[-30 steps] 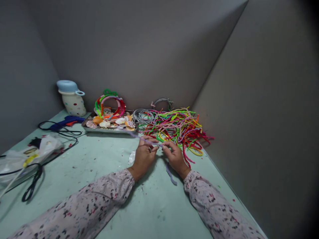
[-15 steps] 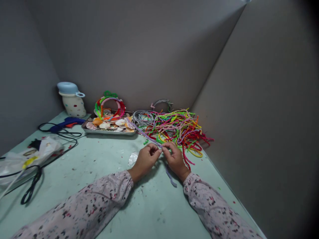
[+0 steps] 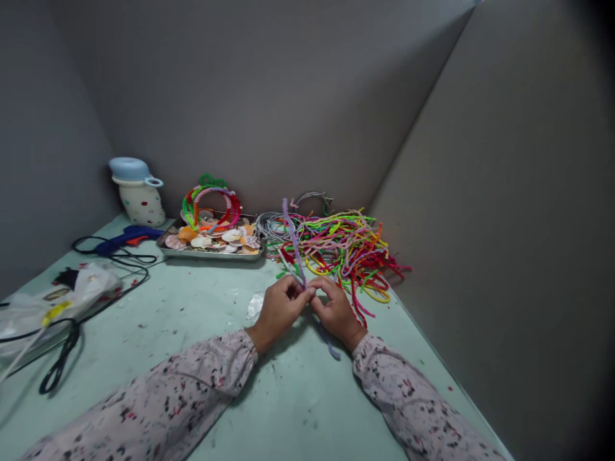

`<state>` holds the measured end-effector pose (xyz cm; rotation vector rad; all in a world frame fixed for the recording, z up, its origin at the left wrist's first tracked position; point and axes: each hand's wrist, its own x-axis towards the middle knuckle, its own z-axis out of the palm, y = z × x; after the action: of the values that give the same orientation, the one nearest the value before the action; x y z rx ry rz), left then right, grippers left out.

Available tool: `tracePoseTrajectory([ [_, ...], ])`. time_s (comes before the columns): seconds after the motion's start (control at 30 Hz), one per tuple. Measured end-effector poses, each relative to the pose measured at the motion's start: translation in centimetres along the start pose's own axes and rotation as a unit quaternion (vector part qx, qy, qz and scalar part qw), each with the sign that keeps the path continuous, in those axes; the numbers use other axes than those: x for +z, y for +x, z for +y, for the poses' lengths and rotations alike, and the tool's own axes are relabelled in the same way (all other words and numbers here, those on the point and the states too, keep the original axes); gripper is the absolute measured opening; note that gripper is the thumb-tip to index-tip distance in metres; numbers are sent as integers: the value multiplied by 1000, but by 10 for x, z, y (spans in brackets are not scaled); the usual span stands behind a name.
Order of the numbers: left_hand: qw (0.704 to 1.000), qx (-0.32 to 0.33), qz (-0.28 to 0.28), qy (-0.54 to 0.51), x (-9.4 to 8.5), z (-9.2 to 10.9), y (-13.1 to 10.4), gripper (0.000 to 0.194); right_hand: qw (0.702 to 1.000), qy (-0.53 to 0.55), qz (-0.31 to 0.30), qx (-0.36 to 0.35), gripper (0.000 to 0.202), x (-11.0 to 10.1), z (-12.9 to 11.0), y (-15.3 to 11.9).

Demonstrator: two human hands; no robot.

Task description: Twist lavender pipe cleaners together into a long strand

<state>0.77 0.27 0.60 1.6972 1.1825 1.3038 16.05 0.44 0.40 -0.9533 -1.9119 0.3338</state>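
A purple pipe cleaner [image 3: 295,240] is pinched between my two hands above the table. One end stands up past my fingertips, leaning slightly left; another purple length hangs below my right hand. My left hand [image 3: 284,304] is closed, thumb and forefinger pressed together at the pipe cleaner. Touching it at the fingertips, my right hand [image 3: 336,308] pinches the same spot. A thin pale grey strip [image 3: 287,261] shows just beyond my left fingers; whether it is held too is unclear. Behind my hands lies a heap of coloured pipe cleaners [image 3: 346,237].
At the back a metal tray [image 3: 216,256] holds seashells, with pipe-cleaner-wrapped rings [image 3: 235,208] on top. Left of it stand a blue-lidded bottle [image 3: 141,200] and a blue glue gun [image 3: 120,242] with black cable. A plastic bag [image 3: 93,282] and crumpled foil [image 3: 255,306] lie nearer.
The purple pipe cleaner's free end has swung from slanting left toward the tray to standing nearly upright. My hands have barely moved, fingertips still together.
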Motion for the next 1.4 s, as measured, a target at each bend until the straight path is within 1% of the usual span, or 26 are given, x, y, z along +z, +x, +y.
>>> tracePoseTrajectory([
  [0.13,999,19,20,29,-2,3,1,31,1000,0,-9,-12,7,0,-3,1],
  [0.33,998,2,40,47,-3,6,1,32,999,-42,-20,-24,6,2,-4,0],
  [0.53,998,-11,45,45,-2,5,2,27,994,-97,-7,-40,7,5,-4,0],
  [0.7,998,-6,49,37,-1,3,2,21,993,-114,-8,-38,7,5,-3,1],
  [0.87,998,-32,60,-3,1,-2,3,20,990,-136,-4,-37,7,6,-2,0],
  [1.1,989,-91,45,-107,4,-8,6,21,987,-158,-2,-35,8,9,-3,0],
  [1.3,991,-69,42,-109,4,-10,6,14,988,-151,2,-18,8,10,0,-1],
  [1.4,989,-74,47,-123,2,-7,5,15,990,-142,6,-12,8,10,2,-1],
])
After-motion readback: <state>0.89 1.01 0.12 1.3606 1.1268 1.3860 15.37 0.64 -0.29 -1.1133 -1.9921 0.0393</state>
